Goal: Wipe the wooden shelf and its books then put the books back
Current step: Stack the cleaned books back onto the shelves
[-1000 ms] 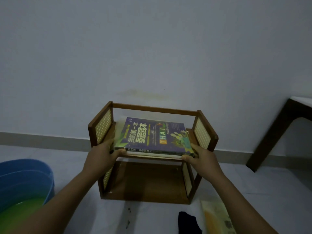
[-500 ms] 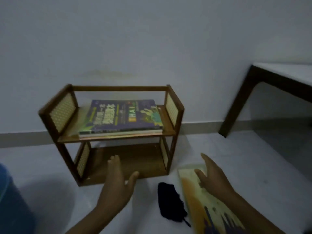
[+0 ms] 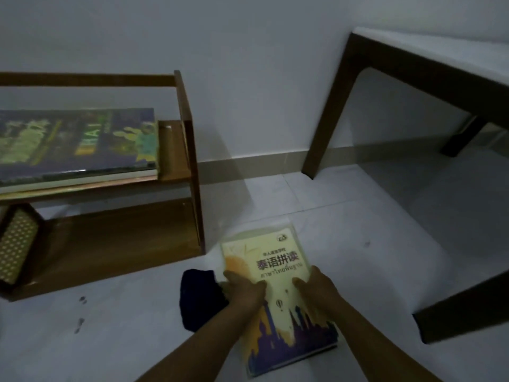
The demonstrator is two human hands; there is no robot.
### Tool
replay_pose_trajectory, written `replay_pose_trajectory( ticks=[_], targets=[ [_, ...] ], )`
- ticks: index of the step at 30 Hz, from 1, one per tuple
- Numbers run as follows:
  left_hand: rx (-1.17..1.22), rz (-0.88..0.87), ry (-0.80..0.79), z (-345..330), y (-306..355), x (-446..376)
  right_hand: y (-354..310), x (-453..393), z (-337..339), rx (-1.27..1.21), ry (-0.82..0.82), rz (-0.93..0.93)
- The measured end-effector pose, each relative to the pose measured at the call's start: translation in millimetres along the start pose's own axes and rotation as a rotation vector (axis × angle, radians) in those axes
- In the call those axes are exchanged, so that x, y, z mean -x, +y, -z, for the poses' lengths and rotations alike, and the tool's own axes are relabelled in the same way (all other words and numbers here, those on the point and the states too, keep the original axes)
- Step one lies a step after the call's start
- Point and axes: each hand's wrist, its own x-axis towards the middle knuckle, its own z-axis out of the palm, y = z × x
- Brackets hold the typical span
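A yellow book point(image 3: 278, 274) with a purple skyline lies flat on the white floor, right of the wooden shelf point(image 3: 190, 150). My left hand point(image 3: 243, 288) grips its left edge and my right hand point(image 3: 316, 285) grips its right edge. A purple book point(image 3: 77, 142) lies flat on the shelf's upper board, on top of another book. The lower board is bare. A dark cloth point(image 3: 199, 296) lies crumpled on the floor, touching the yellow book's left side, partly behind my left forearm.
A dark wooden table point(image 3: 429, 67) with a white top stands at the right, one leg near the wall and one leg point(image 3: 462, 318) close to the book. The shelf's woven side panel point(image 3: 16, 244) shows at the lower left.
Both hands left the purple book on the upper board, came down to the floor and closed on the yellow book's edges. The view swung right and down.
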Motion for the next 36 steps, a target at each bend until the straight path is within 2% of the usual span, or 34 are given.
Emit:
replay_pose_trajectory(
  ticks=[3,6,8,11,14,17,21,26,29,33,36],
  targets=[
    [-0.021,-0.009,0.140,-10.6,2.5,0.6,0.4,-10.3,5.0,-0.037,-0.009,-0.025],
    [0.096,-0.012,0.209,-11.8,3.7,-1.1,3.8,-14.5,18.0,-0.298,-0.118,-0.086],
    [0.289,0.048,0.170,-1.9,4.8,-6.9,8.6,-3.8,24.3,-0.505,-0.226,-0.126],
    [0.426,0.098,-0.046,17.8,3.5,-1.7,16.5,14.7,26.4,-0.706,-0.321,-0.070],
    [0.294,-0.100,-0.152,35.6,13.3,23.2,7.8,30.1,36.8,-0.834,-0.357,0.072],
    [0.194,-0.405,-0.194,68.7,34.4,55.3,-22.4,51.4,51.2,-0.827,-0.328,0.248],
    [0.060,-0.695,-0.098,137.0,47.9,95.8,-81.2,87.7,56.9,-0.713,-0.219,0.444],
    [-0.083,-0.900,0.170,230.8,18.4,144.0,-150.6,133.5,12.2,-0.627,-0.235,0.576],
    [-0.115,-0.887,0.278,277.5,-33.7,159.9,-168.4,156.2,-43.9,-0.624,-0.269,0.534],
    [-0.130,-0.745,0.449,322.2,-109.9,160.5,-176.4,175.1,-120.4,-0.570,-0.337,0.459],
    [-0.114,-0.706,0.451,338.2,-140.0,155.4,-179.5,178.5,-154.7,-0.543,-0.324,0.412]
  ],
)
